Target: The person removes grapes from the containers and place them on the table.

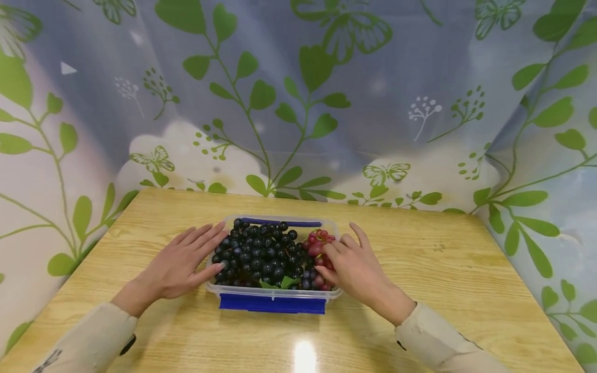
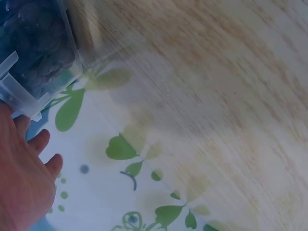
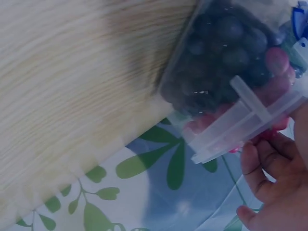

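Observation:
A clear plastic container point(image 1: 272, 292) full of grapes stands on the table. Dark grapes point(image 1: 263, 251) fill most of it, and red grapes point(image 1: 319, 242) lie at its right end. My left hand point(image 1: 188, 261) rests with straight fingers on the container's left rim, its thumb by the dark grapes. Over the right rim, my right hand point(image 1: 356, 264) pinches red grapes between thumb and bent index finger, while other fingers stay raised. In the right wrist view, red grapes point(image 3: 264, 134) touch the fingertips at the rim. Green leaves point(image 1: 286, 282) show at the container's front.
Blue latch flaps point(image 1: 272, 304) hang on the container's front and back sides. The wooden table point(image 1: 448, 290) spreads around it. A curtain point(image 1: 261, 129) with green leaves and butterflies closes off the back and sides.

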### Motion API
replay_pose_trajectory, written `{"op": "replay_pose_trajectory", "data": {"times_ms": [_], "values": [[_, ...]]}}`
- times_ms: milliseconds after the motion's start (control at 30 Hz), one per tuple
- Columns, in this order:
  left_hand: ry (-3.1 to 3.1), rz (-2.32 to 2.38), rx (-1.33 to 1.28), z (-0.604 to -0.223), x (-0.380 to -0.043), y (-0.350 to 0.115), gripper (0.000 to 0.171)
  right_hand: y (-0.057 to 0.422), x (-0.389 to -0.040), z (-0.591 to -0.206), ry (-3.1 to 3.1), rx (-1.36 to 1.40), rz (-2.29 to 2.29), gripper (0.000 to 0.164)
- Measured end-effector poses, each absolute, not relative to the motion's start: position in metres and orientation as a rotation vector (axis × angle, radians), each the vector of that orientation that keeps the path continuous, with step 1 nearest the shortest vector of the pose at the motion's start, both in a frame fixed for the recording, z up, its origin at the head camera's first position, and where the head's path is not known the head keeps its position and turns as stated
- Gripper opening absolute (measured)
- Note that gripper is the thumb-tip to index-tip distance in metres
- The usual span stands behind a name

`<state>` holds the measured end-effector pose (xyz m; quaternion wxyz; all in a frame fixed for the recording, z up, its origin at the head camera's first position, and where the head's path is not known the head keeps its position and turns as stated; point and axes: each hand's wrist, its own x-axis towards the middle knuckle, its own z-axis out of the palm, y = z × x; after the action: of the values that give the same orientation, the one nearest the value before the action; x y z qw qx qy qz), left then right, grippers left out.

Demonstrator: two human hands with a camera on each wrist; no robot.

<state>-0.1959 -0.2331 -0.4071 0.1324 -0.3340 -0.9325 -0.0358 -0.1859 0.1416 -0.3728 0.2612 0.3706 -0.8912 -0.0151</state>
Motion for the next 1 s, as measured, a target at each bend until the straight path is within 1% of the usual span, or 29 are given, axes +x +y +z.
{"op": "replay_pose_trajectory", "data": {"times_ms": [200,433,600,867,1000], "values": [[-2.647,-0.033,-0.986,-0.404,-0.198,-0.233,0.067,0.146,-0.189,-0.376,-2.361,1.037,-0.092,0.030],[-2.628,-0.026,-0.988,-0.405,-0.197,-0.233,0.066,0.147,-0.195,-0.372,-2.344,1.092,-0.091,0.027],[-2.631,-0.028,-0.978,-0.406,-0.198,-0.233,0.067,0.152,-0.198,-0.359,-2.391,1.071,0.005,0.023],[-2.662,-0.080,-0.977,-0.408,-0.196,-0.233,0.066,0.164,-0.202,-0.338,-2.419,1.113,0.127,0.024],[-2.669,-0.087,-0.973,-0.409,-0.196,-0.234,0.066,0.172,-0.204,-0.327,-2.416,1.084,0.179,0.027]]}}
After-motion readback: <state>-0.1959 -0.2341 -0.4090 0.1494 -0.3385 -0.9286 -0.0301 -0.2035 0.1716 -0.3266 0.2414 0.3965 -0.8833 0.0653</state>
